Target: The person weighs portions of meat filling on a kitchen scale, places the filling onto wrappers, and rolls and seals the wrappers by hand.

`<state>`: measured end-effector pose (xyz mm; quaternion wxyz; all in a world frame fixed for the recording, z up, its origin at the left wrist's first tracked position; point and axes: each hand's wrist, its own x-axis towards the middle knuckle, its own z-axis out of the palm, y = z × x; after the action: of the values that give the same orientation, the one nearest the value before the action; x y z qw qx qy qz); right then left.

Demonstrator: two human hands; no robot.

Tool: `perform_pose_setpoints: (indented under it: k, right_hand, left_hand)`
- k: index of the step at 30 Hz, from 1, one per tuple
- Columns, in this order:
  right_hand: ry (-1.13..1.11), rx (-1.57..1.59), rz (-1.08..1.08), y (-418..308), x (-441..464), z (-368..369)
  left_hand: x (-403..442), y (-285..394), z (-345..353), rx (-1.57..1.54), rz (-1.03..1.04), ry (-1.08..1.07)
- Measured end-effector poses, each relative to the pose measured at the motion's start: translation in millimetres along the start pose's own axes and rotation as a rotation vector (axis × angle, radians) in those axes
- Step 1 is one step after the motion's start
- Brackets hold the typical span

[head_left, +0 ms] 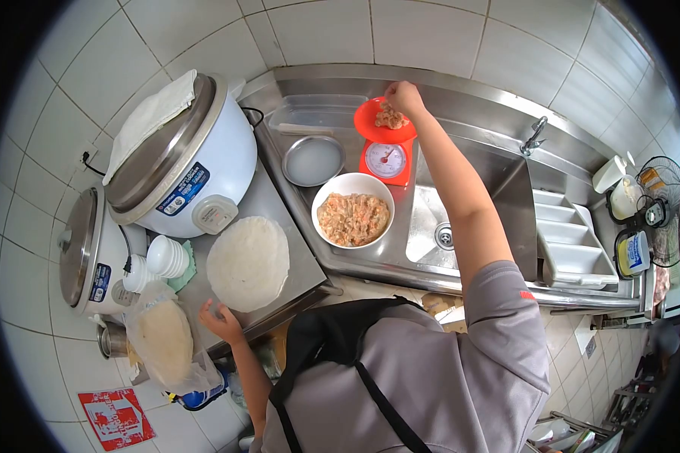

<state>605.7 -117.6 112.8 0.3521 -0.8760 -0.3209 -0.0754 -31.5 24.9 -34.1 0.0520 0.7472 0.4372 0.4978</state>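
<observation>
Currently the right hand [404, 95] is over the back rim of the red pan [368, 122], fingers curled downward; whether it grips anything, I cannot tell. A lump of minced filling [391, 118] lies in that pan, atop the red scale [385, 160], toward the steel table's [302, 204] back edge. Nearer the front edge stands the white bowl [360, 184] of similar mixture. The left hand [221, 322], empty with fingers loosely spread, is beside the side table's [301, 266] front edge, near the round pale sheets [248, 264].
</observation>
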Motion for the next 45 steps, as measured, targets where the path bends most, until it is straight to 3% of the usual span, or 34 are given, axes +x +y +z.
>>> perform_pose_setpoints:
  k: [4, 10, 16, 22, 25, 31, 34, 35, 41, 45]
  right_hand:
    - [0.007, -0.023, -0.029, -4, 4, -2]
    - [0.006, 0.009, -0.074, -16, -1, -10]
    - [-0.045, 0.035, -0.109, -36, -10, -21]
    - [-0.273, -0.151, -0.319, -24, -4, -5]
    - [-0.47, -0.192, -0.051, -35, -14, -8]
    - [-0.475, -0.115, 0.021, -34, -16, -4]
    - [-0.601, 0.001, 0.236, -53, -19, -26]
    - [-0.337, -0.214, -0.081, -32, -14, -9]
    - [-0.689, -0.373, 0.021, 16, 31, 36]
    - [-0.679, -0.474, -0.044, 6, 14, 42]
  left_hand:
    - [-1, 1, 0, -0.036, -0.068, -0.02]
    - [-2, -4, 0, -0.004, 0.021, 0.002]
    - [-2, 0, -1, -0.024, -0.016, -0.004]
    - [0, 4, -2, -0.028, 0.036, 0.002]
    - [0, 8, -3, -0.037, 0.013, 0.013]
    - [-1, 7, -4, -0.044, -0.026, 0.009]
    - [0, 2, -2, -0.06, 0.037, 0.029]
    - [-1, 0, -2, -0.052, 0.03, 0.025]
    - [3, 6, -4, -0.066, -0.006, -0.03]
    - [2, 7, -6, -0.071, 0.01, -0.041]
